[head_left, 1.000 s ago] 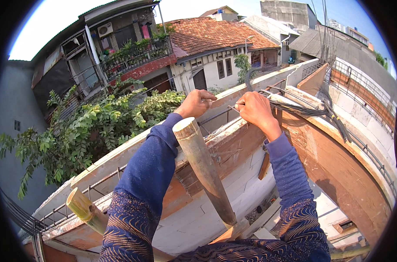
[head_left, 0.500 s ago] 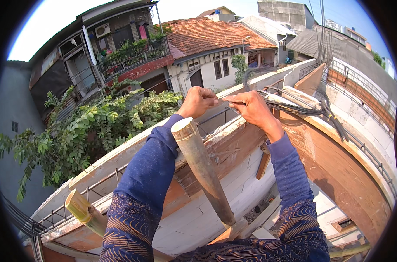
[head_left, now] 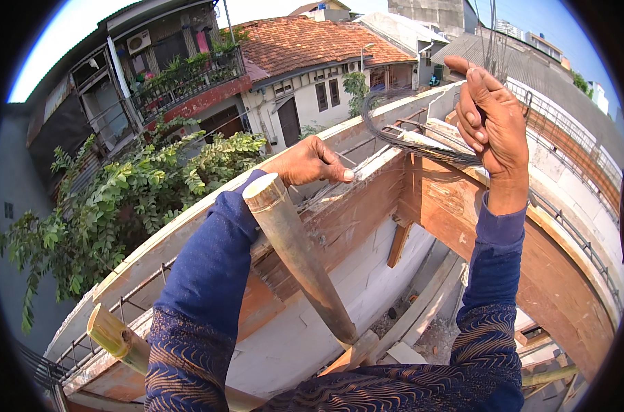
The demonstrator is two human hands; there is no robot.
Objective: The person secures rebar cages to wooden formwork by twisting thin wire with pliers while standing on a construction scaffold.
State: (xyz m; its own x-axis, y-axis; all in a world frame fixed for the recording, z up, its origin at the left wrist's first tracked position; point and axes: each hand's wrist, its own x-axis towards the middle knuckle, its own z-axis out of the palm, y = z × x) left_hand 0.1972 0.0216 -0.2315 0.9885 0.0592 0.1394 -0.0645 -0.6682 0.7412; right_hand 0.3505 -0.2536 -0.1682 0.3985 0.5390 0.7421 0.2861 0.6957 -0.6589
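Observation:
My left hand (head_left: 312, 162) is closed in a pinch at the top edge of the brown formwork board (head_left: 356, 199). What lies between its thumb and finger is too small to make out. Raised to the upper right is my right hand (head_left: 492, 117), its thumb against the index finger and the other fingers curled; any thin strand there cannot be seen. Between the hands a bundle of thin dark wire (head_left: 439, 152) rests over the board corner, with a loop rising at its left end. A bamboo pole (head_left: 301, 257) leans just below my left wrist.
A second bamboo pole (head_left: 119, 338) stands at lower left. Steel reinforcing bars (head_left: 123, 305) run between the formwork boards. A white block wall (head_left: 291, 347) drops away below. Leafy branches (head_left: 147, 220) crowd the outer left side. Upright bars (head_left: 490, 48) rise at the far right.
My hands have come apart. The right one has moved up and to the right, away from the left, which has dropped slightly toward the board. The view has shifted a little rightward.

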